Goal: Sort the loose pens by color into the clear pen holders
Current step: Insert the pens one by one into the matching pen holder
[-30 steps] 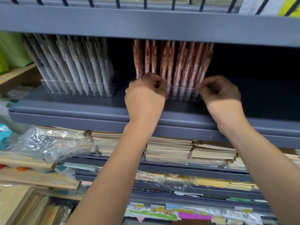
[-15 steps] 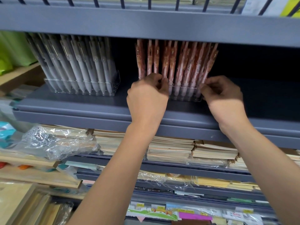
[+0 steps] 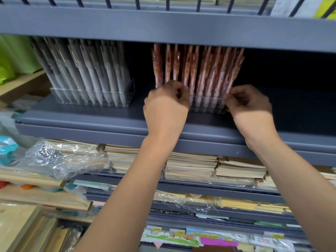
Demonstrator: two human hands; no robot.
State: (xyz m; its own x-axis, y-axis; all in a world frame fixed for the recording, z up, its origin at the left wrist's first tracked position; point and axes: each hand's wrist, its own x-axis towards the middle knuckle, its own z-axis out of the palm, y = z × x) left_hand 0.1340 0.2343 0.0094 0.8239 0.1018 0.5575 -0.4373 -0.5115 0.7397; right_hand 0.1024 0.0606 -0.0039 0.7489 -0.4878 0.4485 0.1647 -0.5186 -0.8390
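A clear pen holder (image 3: pixel 209 108) full of pink-brown patterned pens (image 3: pixel 203 70) stands on the grey shelf (image 3: pixel 109 122). My left hand (image 3: pixel 166 106) has its fingers curled at the holder's left end, hiding that end and the lower parts of the leftmost pens. At the holder's right end, my right hand (image 3: pixel 250 106) grips the edge with curled fingers. A second clear holder (image 3: pixel 92 102), filled with grey-white pens (image 3: pixel 87 70), stands to the left on the same shelf.
The shelf above (image 3: pixel 163 28) hangs low over the pen tops. Dark bare shelf surface lies right of the pink holder. Below are stacked notebooks (image 3: pixel 190 168), crumpled plastic wrap (image 3: pixel 60 157) and wooden shelves (image 3: pixel 21 195) at the left.
Both hands stay at the ends of the pink pen holder. Only the view has shifted slightly; the holder has not visibly moved along the shelf.
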